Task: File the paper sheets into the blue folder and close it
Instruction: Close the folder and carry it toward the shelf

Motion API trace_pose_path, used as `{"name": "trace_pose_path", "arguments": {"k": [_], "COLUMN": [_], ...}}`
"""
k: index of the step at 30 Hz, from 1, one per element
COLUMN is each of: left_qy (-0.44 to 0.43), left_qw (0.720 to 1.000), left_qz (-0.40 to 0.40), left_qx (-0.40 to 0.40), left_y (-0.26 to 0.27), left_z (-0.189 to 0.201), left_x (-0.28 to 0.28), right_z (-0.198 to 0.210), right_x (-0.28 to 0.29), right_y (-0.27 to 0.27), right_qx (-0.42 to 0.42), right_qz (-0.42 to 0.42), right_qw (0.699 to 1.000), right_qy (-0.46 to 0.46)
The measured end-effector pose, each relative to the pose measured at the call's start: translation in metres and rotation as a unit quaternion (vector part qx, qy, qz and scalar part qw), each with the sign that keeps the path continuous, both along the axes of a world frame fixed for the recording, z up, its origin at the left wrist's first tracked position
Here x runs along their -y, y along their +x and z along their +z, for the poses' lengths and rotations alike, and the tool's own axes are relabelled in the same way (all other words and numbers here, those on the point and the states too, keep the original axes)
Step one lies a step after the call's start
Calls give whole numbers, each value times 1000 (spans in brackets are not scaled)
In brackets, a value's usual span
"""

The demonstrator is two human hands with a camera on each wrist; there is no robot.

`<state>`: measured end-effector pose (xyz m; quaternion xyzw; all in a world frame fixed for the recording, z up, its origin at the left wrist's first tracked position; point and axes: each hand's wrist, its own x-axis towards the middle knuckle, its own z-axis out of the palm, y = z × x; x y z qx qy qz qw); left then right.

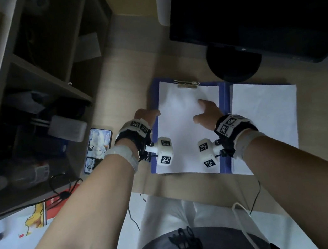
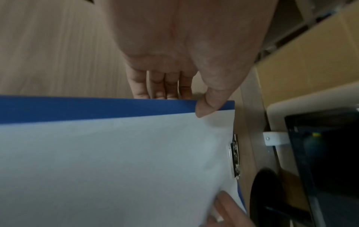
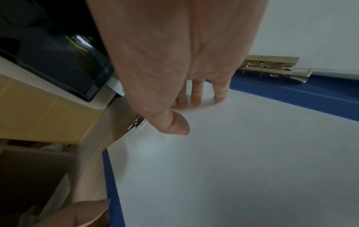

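Desk (image 1: 132,99): left hand (image 1: 146,114) grips blue folder (image 1: 225,100) edge.

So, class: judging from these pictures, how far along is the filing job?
Done: one sheet lies on the open folder's left half, its top at the clip. In hand: the left hand grips the folder's left edge while the right hand presses the sheet flat. Left: more paper lies on the right half, and the folder is not yet closed.

Blue folder (image 1: 225,100) lies open, flat. White sheet (image 1: 184,134) on its left half under right-hand fingers (image 1: 204,104); second sheet (image 1: 266,115) on right half, beyond them.
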<state>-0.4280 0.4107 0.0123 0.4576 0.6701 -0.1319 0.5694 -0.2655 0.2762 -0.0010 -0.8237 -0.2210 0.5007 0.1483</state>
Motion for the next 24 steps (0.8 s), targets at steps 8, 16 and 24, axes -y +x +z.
{"name": "trace_pose_path", "arguments": {"k": [8, 16, 24], "left_qy": [68, 86, -51], "left_qw": [996, 989, 971], "left_qz": [-5, 0, -89], "left_qx": [55, 119, 215], "left_y": [19, 72, 132], "left_z": [63, 133, 145], "left_x": [13, 57, 118], "right_z": [52, 118, 158], "right_x": [-1, 40, 105], "right_y": [11, 44, 96], "right_qx": [-140, -284, -243], "right_qz": [-119, -168, -170], "right_qw": [982, 934, 941], "right_qy": [46, 136, 163]}}
